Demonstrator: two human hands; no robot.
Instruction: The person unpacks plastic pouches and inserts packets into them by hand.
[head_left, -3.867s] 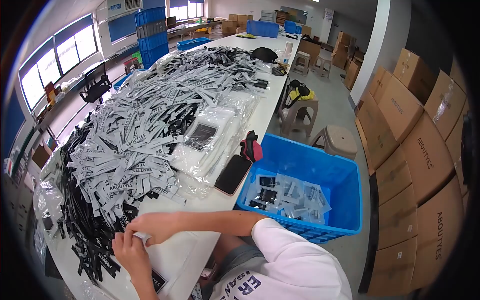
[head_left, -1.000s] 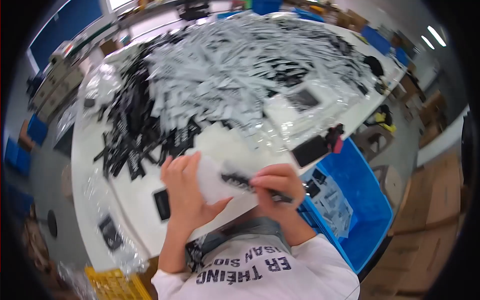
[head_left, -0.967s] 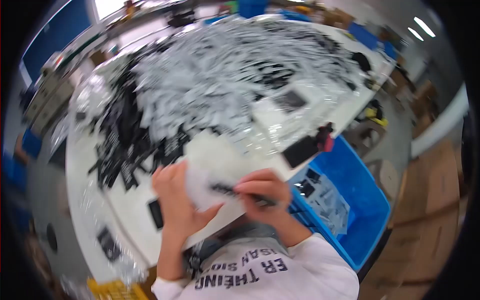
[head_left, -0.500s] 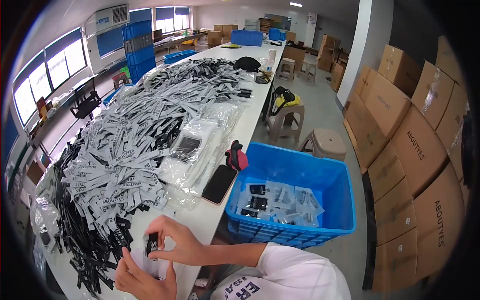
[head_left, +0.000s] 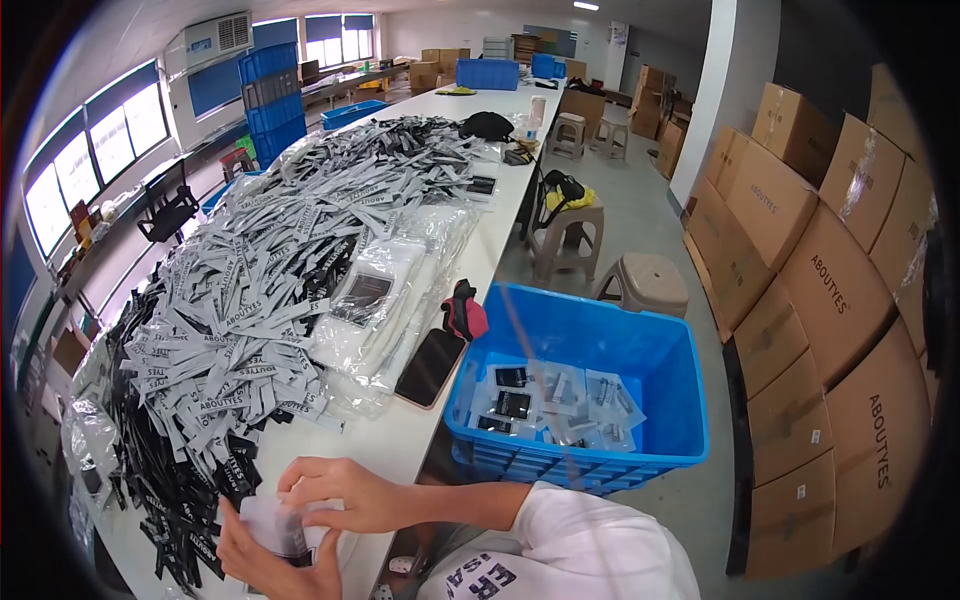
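Observation:
My left hand holds a small translucent plastic bag low over the near end of the table, with the thumb and fingers on its opposite sides. Over the bag's upper part, my right hand has its fingers bent and closed together. What those fingers grip is hidden. A dark patch shows low on the bag near my left thumb. Just beyond my hands lie loose black strips with white lettering and a large heap of white ABOUTYES strips.
A blue bin holding several clear packets stands right of the table. On the table are a phone, a pink-and-black item and a stack of plastic bags. Stools and cartons stand farther right.
My right hand held a small black folded strip in a pinch; that strip is now out of sight. The right fingers have moved down onto the bag, and the left hand has turned around it.

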